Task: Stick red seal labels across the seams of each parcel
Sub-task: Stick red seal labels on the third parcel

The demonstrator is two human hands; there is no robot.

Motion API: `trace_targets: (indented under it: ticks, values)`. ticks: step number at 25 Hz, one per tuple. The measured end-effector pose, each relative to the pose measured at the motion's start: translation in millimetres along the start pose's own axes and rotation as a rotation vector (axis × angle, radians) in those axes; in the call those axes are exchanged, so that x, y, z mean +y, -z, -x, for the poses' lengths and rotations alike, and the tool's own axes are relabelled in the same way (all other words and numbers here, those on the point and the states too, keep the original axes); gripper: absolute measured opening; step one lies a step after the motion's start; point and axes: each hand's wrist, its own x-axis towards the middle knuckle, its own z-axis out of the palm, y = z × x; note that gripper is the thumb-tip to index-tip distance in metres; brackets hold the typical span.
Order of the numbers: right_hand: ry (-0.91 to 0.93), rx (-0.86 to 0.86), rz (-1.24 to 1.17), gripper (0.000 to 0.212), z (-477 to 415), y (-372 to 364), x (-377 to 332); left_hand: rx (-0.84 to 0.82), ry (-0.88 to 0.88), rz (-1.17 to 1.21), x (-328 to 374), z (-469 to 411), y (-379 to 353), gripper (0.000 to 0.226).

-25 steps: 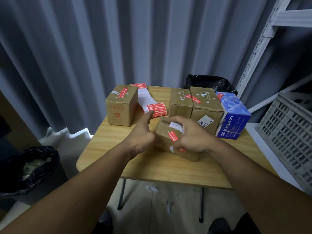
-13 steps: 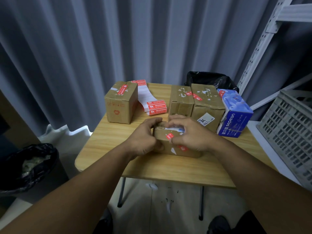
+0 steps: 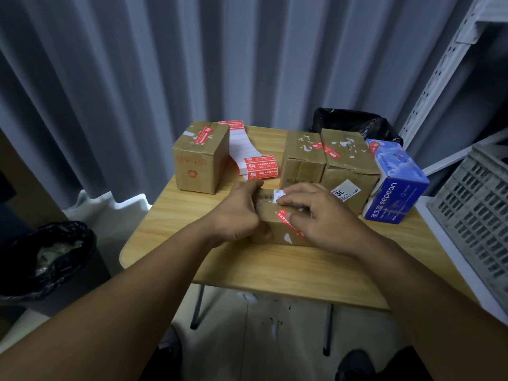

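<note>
A small cardboard parcel (image 3: 277, 229) lies flat on the wooden table (image 3: 275, 268), with a red seal label (image 3: 286, 217) running over its top edge onto the front face. My left hand (image 3: 237, 213) grips the parcel's left end, thumb on top. My right hand (image 3: 321, 215) rests on the parcel's top, fingers reaching left onto a white sticker. A fanfold strip of red seal labels (image 3: 257, 167) lies behind. Three more cardboard parcels bear red labels: one at the back left (image 3: 199, 158), two side by side at the back (image 3: 302, 158) (image 3: 349, 166).
A blue tissue pack (image 3: 395, 185) stands at the table's right. A grey plastic crate (image 3: 478, 215) sits further right under a white metal shelf frame (image 3: 439, 70). A black-lined bin (image 3: 46, 257) stands on the floor at left. A black bag (image 3: 354, 122) lies behind the parcels.
The small parcel, tilted up a second ago, was laid flat on the table. My left hand closed round its left end, and my right hand moved over its top.
</note>
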Motion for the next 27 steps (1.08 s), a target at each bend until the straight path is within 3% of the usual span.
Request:
trace_targets:
  ticks: [4,15,24,27]
  values:
    - [0.055,0.041,0.044,0.024,-4.0,0.6,-0.2,0.050,-0.029,0.014,-4.6,-8.3,6.4,0.106]
    - [0.072,0.073,0.074,0.037,-8.9,-5.9,6.4,0.048,-0.081,0.027,-21.4,-24.5,13.8,0.107]
    - [0.004,0.173,-0.044,0.006,-22.3,-13.1,3.4,0.008,-0.104,0.109,-29.2,-30.6,13.6,0.106]
    - [-0.002,0.172,-0.016,0.006,-22.8,-15.8,3.3,0.008,-0.100,0.118,-31.0,-30.9,13.4,0.107]
